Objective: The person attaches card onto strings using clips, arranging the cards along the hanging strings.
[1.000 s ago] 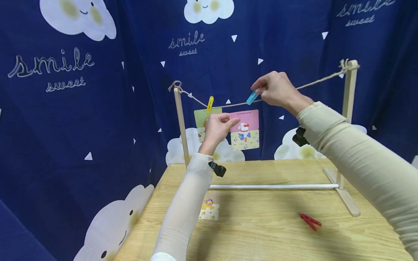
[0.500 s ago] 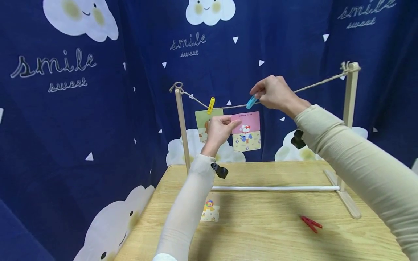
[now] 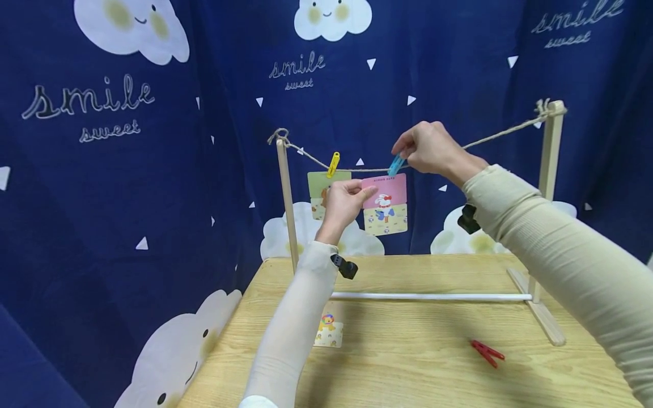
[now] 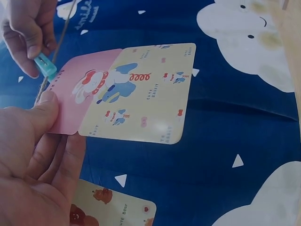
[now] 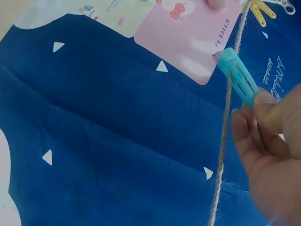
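My left hand pinches the left edge of a pink and yellow rabbit card between thumb and fingers, just below the string. In the left wrist view the thumb lies over the card's pink part. My right hand pinches the handle end of a light blue clothespin. The clothespin's tip crosses the string and meets the card's top edge in the right wrist view; whether it bites the card I cannot tell. Left of it, a yellow clothespin holds a green bear card, partly hidden by my left hand.
The string runs between a left wooden post and a right wooden post, joined low by a white rod. On the table lie a red clothespin and a lion card, partly behind my left arm.
My right hand has lowered the blue clothespin slightly over the string, toward the rabbit card's top edge. My left hand keeps its pinch on the card, nearly still.
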A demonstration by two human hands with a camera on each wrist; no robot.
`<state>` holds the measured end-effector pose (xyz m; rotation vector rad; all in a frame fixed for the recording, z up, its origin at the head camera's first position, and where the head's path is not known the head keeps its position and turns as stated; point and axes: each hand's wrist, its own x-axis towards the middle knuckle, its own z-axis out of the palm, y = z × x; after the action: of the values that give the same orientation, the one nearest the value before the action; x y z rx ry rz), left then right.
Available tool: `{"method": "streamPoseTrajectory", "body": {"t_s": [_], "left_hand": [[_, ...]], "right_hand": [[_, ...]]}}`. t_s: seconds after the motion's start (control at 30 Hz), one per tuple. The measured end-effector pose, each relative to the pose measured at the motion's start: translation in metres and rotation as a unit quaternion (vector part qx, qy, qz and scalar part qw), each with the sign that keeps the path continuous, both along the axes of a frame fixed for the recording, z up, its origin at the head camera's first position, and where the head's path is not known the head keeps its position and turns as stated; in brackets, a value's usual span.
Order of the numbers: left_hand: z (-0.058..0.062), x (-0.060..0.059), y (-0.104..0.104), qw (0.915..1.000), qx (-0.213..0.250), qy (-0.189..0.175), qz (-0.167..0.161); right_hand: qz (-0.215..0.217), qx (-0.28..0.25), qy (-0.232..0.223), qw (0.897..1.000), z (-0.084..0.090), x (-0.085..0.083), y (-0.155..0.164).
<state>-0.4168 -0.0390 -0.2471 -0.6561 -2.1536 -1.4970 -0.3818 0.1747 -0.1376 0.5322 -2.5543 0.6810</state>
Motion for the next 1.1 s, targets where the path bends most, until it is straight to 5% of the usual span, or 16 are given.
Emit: {"method": "streamPoseTrajectory", "body": {"t_s": [1.1], "left_hand": [[0.0016,0.0022,0.0026,0.9997,0.005,0.019,-0.016]], "right_hand": [[0.008,0.032,0.007,0.999,-0.0031,-0.0036,-0.0048]]}}
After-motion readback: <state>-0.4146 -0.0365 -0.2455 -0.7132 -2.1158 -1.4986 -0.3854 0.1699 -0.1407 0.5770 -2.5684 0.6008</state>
